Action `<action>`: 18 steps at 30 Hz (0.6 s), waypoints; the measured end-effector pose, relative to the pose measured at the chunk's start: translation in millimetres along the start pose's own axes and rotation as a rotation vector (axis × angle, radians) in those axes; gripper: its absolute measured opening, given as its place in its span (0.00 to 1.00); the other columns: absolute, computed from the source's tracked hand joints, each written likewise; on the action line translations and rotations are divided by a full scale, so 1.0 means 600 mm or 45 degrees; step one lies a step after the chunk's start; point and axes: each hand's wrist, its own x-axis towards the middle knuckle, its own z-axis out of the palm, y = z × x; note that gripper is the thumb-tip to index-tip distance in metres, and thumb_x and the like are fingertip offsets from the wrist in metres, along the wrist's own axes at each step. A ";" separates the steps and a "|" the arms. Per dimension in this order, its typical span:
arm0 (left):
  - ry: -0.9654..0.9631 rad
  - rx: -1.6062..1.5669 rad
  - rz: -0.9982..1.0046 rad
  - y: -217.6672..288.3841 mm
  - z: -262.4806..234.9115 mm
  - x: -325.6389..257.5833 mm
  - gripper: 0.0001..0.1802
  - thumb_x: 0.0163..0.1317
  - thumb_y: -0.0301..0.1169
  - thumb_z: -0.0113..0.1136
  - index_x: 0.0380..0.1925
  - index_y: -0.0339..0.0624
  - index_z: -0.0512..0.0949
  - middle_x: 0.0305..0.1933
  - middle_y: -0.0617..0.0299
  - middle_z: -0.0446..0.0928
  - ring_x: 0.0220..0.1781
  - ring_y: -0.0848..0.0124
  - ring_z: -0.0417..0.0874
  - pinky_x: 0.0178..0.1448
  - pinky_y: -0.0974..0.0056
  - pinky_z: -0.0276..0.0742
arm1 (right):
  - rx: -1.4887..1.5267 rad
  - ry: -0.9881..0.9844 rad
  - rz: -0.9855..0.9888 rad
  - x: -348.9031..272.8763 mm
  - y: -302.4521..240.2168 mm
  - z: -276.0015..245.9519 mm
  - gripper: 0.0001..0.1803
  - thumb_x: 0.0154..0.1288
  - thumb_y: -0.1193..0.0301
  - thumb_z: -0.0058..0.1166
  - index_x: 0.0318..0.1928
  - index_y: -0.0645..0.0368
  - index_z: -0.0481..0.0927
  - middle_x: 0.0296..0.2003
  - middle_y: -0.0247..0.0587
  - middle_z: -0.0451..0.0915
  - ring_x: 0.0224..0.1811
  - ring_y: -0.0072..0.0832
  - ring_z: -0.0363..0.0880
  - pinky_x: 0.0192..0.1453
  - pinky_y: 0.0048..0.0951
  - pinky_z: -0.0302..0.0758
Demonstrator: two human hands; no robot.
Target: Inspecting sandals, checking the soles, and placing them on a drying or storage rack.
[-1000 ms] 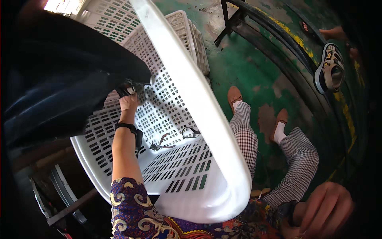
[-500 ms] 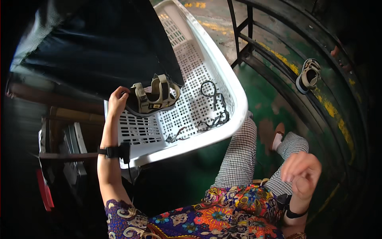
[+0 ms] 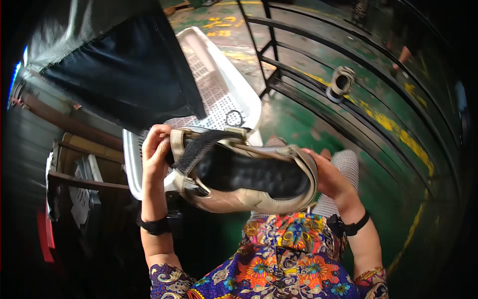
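Observation:
A beige sandal with a black footbed is held up close, its open top facing me. My left hand is closed round its toe end, beside a loose dark strap that lies across the opening. At the heel end my right hand grips the back of the sandal, its fingers partly hidden behind it. The white perforated plastic basket stands behind the sandal, which covers much of it. Inside the basket a thin black loop shows. Both wrists wear black bands.
A black metal rack stands at the right with another beige sandal on its rail. Dark cloth hangs over the basket's left side. At the far left is a shelf with flat items, beside a red piece.
The sandal has come up from over the basket toward me and turned, its top now facing me. My right hand has moved from the lower right onto its heel. The view has shifted.

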 end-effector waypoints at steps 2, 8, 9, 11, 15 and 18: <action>-0.166 -0.118 -0.047 -0.041 0.060 0.001 0.07 0.65 0.29 0.56 0.40 0.37 0.74 0.39 0.65 0.74 0.41 0.79 0.73 0.47 0.73 0.68 | 0.085 -0.138 0.205 -0.026 0.008 -0.010 0.24 0.73 0.56 0.42 0.58 0.61 0.71 0.55 0.41 0.74 0.57 0.28 0.73 0.62 0.28 0.68; -0.422 -0.325 -0.113 -0.152 0.164 0.010 0.03 0.65 0.25 0.54 0.37 0.39 0.76 0.40 0.65 0.73 0.45 0.75 0.71 0.54 0.70 0.63 | -0.463 0.038 -0.109 -0.094 0.007 -0.084 0.24 0.73 0.54 0.43 0.52 0.62 0.76 0.51 0.39 0.77 0.54 0.24 0.74 0.59 0.26 0.69; -0.393 -0.287 -0.142 -0.168 0.180 0.006 0.04 0.66 0.25 0.54 0.37 0.38 0.77 0.41 0.64 0.74 0.45 0.74 0.72 0.54 0.70 0.64 | -0.573 0.077 -0.121 -0.105 0.005 -0.088 0.22 0.73 0.56 0.42 0.51 0.62 0.77 0.51 0.39 0.77 0.53 0.23 0.74 0.59 0.26 0.69; -0.420 -0.220 -0.112 -0.179 0.213 -0.002 0.05 0.66 0.26 0.54 0.37 0.38 0.77 0.40 0.64 0.74 0.45 0.74 0.72 0.54 0.70 0.64 | -0.727 0.097 -0.320 -0.112 0.022 -0.106 0.21 0.74 0.58 0.41 0.46 0.62 0.79 0.47 0.37 0.77 0.51 0.23 0.74 0.58 0.27 0.68; -0.554 -0.180 -0.175 -0.191 0.238 -0.009 0.05 0.66 0.27 0.53 0.36 0.38 0.78 0.40 0.65 0.74 0.45 0.75 0.72 0.53 0.71 0.64 | -0.810 0.183 -0.302 -0.129 0.031 -0.118 0.27 0.74 0.52 0.37 0.39 0.64 0.78 0.38 0.37 0.77 0.44 0.25 0.74 0.54 0.28 0.69; -0.623 -0.144 -0.203 -0.188 0.255 -0.018 0.07 0.67 0.28 0.52 0.38 0.38 0.77 0.40 0.65 0.75 0.46 0.75 0.73 0.54 0.70 0.65 | -0.643 0.258 -0.120 -0.137 0.041 -0.110 0.26 0.74 0.52 0.39 0.39 0.63 0.78 0.32 0.31 0.76 0.37 0.19 0.73 0.46 0.23 0.71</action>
